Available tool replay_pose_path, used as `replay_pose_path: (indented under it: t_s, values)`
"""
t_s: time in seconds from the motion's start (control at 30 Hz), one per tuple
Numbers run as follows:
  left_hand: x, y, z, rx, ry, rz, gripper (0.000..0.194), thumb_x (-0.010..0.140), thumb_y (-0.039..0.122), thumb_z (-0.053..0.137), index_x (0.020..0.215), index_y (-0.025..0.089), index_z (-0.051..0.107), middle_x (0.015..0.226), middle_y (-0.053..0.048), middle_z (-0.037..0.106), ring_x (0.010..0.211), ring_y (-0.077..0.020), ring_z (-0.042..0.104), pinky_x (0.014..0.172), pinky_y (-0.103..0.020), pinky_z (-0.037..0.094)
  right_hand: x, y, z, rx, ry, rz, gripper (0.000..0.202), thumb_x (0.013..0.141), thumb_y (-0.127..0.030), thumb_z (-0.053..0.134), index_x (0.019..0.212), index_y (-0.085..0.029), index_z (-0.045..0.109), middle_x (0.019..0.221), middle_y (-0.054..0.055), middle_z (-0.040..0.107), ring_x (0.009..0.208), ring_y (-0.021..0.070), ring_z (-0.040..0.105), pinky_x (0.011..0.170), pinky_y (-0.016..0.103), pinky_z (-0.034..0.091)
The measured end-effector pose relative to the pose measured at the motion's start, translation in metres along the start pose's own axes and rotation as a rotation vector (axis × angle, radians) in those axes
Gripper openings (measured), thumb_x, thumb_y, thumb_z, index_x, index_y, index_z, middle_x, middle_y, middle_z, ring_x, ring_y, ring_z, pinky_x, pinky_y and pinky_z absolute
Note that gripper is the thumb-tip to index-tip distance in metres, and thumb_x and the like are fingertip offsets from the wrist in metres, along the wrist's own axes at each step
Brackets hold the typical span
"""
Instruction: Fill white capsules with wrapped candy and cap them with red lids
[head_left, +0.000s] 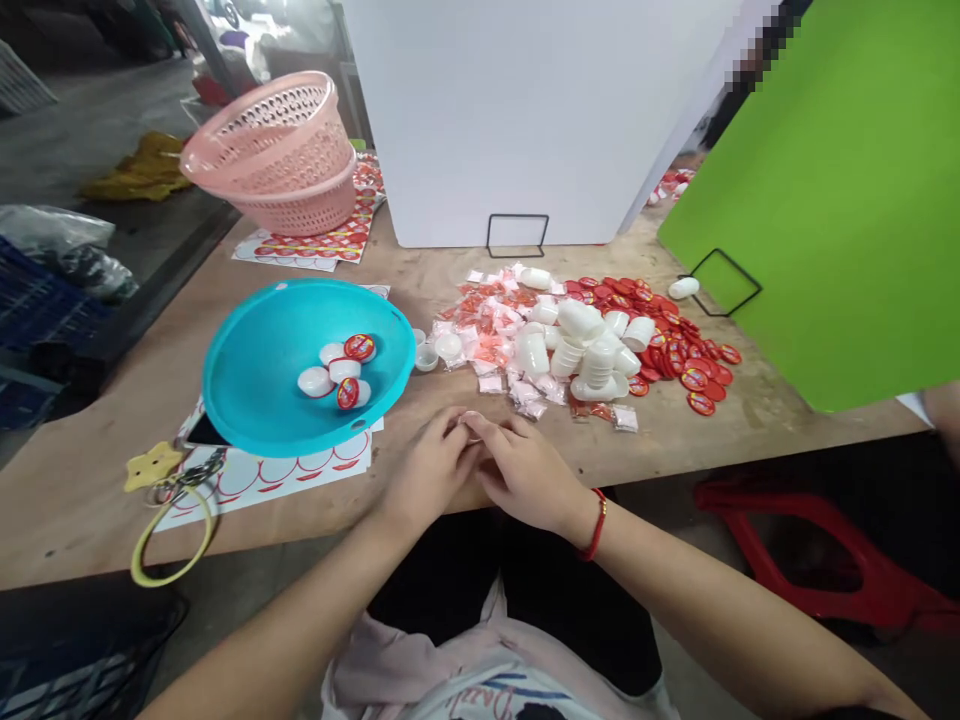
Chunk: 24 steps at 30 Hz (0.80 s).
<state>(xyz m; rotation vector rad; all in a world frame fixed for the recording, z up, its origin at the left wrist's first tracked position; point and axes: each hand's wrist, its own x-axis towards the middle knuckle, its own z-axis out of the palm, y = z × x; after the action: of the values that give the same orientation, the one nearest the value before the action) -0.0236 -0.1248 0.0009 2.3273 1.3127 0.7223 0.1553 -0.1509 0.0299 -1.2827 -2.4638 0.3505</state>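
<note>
My left hand [429,468] and my right hand [534,474] meet at the table's front edge, fingers curled together. Whatever lies between the fingertips is mostly hidden; only a pale sliver shows. A red bracelet [597,525] circles my right wrist. Just beyond the hands are small pink-white packets [530,392] and a pile of white plastic cups [581,350], some nested. Red round lids [679,350] spread to the right of the cups. To the left, a turquoise basin [255,370] holds several small white cups, some with red printed tops.
Stacked pink baskets [300,190] stand at the back left on printed sheets. A white board [510,120] and a green board [840,220] rise behind the piles. A yellow key ring strap [139,560] hangs over the front edge. A red stool [817,520] is at right.
</note>
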Motion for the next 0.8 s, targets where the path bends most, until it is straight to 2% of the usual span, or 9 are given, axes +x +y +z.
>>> replay_pose_path:
  t_s: [0.07, 0.13, 0.23, 0.27, 0.37, 0.43, 0.57, 0.7, 0.8]
  values:
    - [0.003, -0.004, 0.002, -0.001, 0.033, 0.024, 0.021, 0.098, 0.021, 0.056, 0.116, 0.022, 0.066, 0.123, -0.008, 0.064, 0.113, -0.0222, 0.065, 0.101, -0.035, 0.054, -0.012, 0.011, -0.01, 0.067, 0.067, -0.023, 0.059, 0.089, -0.015, 0.059, 0.146, -0.016, 0.042, 0.137, 0.011, 0.062, 0.115, 0.0252, 0.057, 0.101, 0.041, 0.048]
    - [0.005, -0.006, 0.001, 0.028, 0.046, 0.044, 0.019, 0.099, 0.025, 0.056, 0.114, 0.022, 0.067, 0.118, -0.008, 0.065, 0.107, -0.0215, 0.066, 0.097, -0.035, 0.055, -0.031, 0.035, -0.024, 0.076, 0.239, 0.046, 0.048, 0.09, -0.018, 0.06, 0.137, -0.02, 0.051, 0.131, 0.01, 0.064, 0.116, 0.0252, 0.059, 0.1, 0.042, 0.049]
    - [0.004, -0.005, -0.004, 0.179, 0.02, 0.057, 0.022, 0.098, 0.024, 0.055, 0.115, 0.022, 0.07, 0.11, -0.009, 0.066, 0.102, -0.0259, 0.063, 0.093, -0.041, 0.055, -0.067, 0.096, -0.044, -0.03, 0.61, 0.354, 0.029, 0.09, -0.026, 0.063, 0.119, -0.018, 0.061, 0.101, 0.009, 0.07, 0.089, 0.0235, 0.064, 0.081, 0.039, 0.053]
    - [0.004, -0.004, -0.006, 0.234, 0.009, 0.062, 0.024, 0.098, 0.022, 0.056, 0.117, 0.023, 0.071, 0.109, -0.009, 0.068, 0.103, -0.0282, 0.062, 0.093, -0.044, 0.055, -0.079, 0.119, -0.049, -0.102, 0.648, 0.442, 0.028, 0.088, -0.027, 0.064, 0.114, -0.017, 0.063, 0.096, 0.009, 0.07, 0.084, 0.0238, 0.063, 0.077, 0.038, 0.053]
    - [0.001, -0.002, -0.011, 0.311, -0.027, 0.092, 0.034, 0.095, 0.015, 0.056, 0.124, 0.027, 0.069, 0.117, -0.008, 0.072, 0.107, -0.0327, 0.059, 0.094, -0.05, 0.053, -0.102, 0.176, -0.059, -0.332, 0.498, 0.514, 0.026, 0.088, -0.032, 0.06, 0.103, -0.014, 0.071, 0.096, 0.014, 0.069, 0.085, 0.027, 0.061, 0.078, 0.042, 0.049]
    - [-0.001, -0.002, -0.012, 0.307, -0.044, 0.111, 0.042, 0.093, 0.008, 0.054, 0.13, 0.027, 0.066, 0.125, -0.008, 0.071, 0.111, -0.0327, 0.059, 0.096, -0.049, 0.052, -0.109, 0.195, -0.062, -0.469, 0.354, 0.502, 0.033, 0.092, -0.037, 0.057, 0.107, -0.014, 0.074, 0.104, 0.017, 0.067, 0.095, 0.0303, 0.06, 0.084, 0.046, 0.047]
    - [-0.007, -0.005, -0.013, 0.325, -0.056, 0.175, 0.047, 0.092, 0.001, 0.05, 0.134, 0.019, 0.062, 0.132, -0.008, 0.069, 0.115, -0.03, 0.058, 0.101, -0.045, 0.05, -0.117, 0.195, -0.064, -0.59, 0.186, 0.439, 0.036, 0.097, -0.043, 0.054, 0.108, -0.018, 0.077, 0.117, 0.017, 0.066, 0.108, 0.032, 0.057, 0.093, 0.049, 0.044]
    - [-0.009, -0.01, -0.015, 0.347, -0.005, 0.246, 0.028, 0.098, 0.014, 0.054, 0.122, 0.017, 0.067, 0.122, -0.007, 0.074, 0.107, -0.0275, 0.06, 0.094, -0.041, 0.05, -0.137, 0.19, -0.066, -0.455, 0.189, 0.344, 0.035, 0.098, -0.043, 0.052, 0.096, -0.017, 0.074, 0.117, 0.016, 0.07, 0.107, 0.0308, 0.062, 0.096, 0.047, 0.046]
    - [-0.01, -0.013, -0.017, 0.353, 0.061, 0.242, 0.021, 0.1, 0.021, 0.056, 0.116, 0.021, 0.069, 0.114, -0.005, 0.076, 0.103, -0.0256, 0.06, 0.089, -0.039, 0.047, -0.15, 0.187, -0.068, -0.299, 0.206, 0.385, 0.038, 0.097, -0.052, 0.05, 0.091, -0.02, 0.069, 0.105, 0.014, 0.074, 0.092, 0.0292, 0.068, 0.083, 0.045, 0.053]
